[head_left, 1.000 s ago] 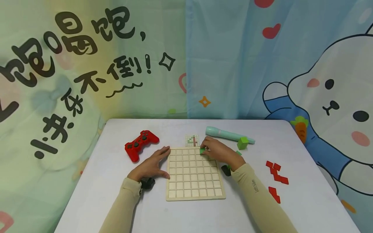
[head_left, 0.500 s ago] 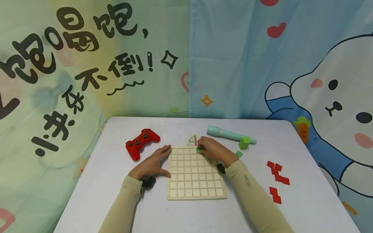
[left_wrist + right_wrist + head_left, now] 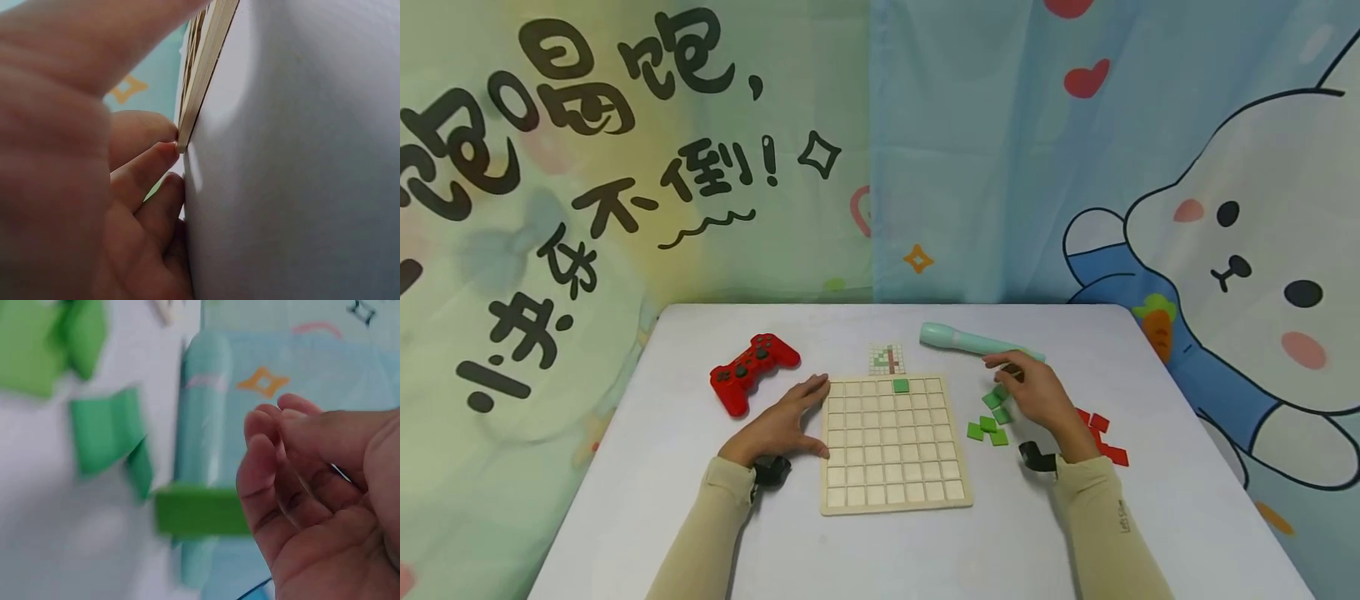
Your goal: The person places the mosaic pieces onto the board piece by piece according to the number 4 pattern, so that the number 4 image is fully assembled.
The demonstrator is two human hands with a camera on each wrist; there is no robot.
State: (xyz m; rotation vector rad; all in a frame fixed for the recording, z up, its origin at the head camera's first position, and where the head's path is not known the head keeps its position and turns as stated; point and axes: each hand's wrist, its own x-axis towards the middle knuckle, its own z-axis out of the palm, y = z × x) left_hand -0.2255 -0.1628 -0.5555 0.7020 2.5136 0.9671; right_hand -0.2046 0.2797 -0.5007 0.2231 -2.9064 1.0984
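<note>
Left hand (image 3: 781, 425) touching board (image 3: 892, 451), right hand (image 3: 1037, 395) near tiles (image 3: 988, 423)

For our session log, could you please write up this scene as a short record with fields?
Grid board: pale, one green tile in its far row
Left grip: touching the board's left edge
Right grip: beside the loose green tiles, nothing visibly held
Red tiles: farther right, partly hidden
Printed card: beyond the board's far edge
Far side: red game controller at left, teal flashlight-shaped object at right

Staged tabletop set: cartoon cloth backdrop (image 3: 970, 150) behind white table (image 3: 805, 554)
</note>
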